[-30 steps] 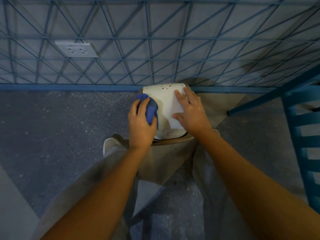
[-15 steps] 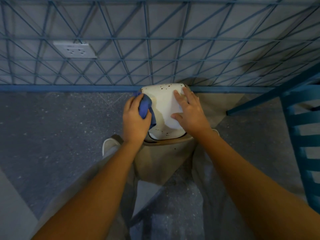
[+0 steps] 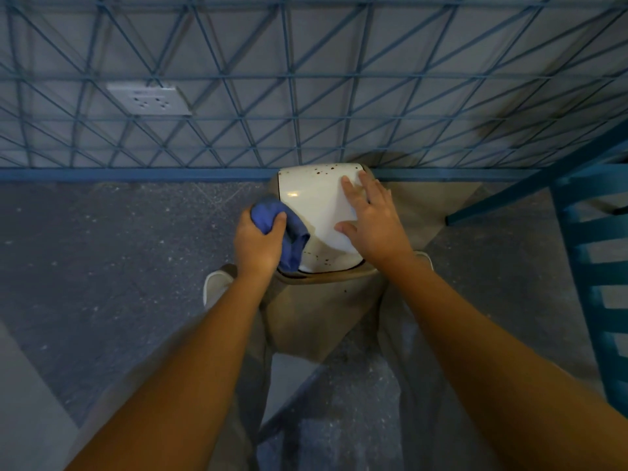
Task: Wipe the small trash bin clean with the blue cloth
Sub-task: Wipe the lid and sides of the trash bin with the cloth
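The small trash bin (image 3: 316,212) stands on the floor against the wall, with a white lid speckled by dark spots and a beige body below. My left hand (image 3: 258,244) grips the bunched blue cloth (image 3: 282,229) and presses it against the lid's left edge. Flat on the right half of the lid lies my right hand (image 3: 375,222), fingers spread, holding nothing.
A wall with a blue line pattern and a white power socket (image 3: 149,100) rises behind the bin. A blue chair (image 3: 598,260) stands at the right. Grey speckled floor (image 3: 102,249) spreads to the left. My beige trouser legs and white shoes flank the bin.
My left hand with the cloth slid up the lid's left side, then back down and slightly outward to the left edge. My right hand stayed on the lid.
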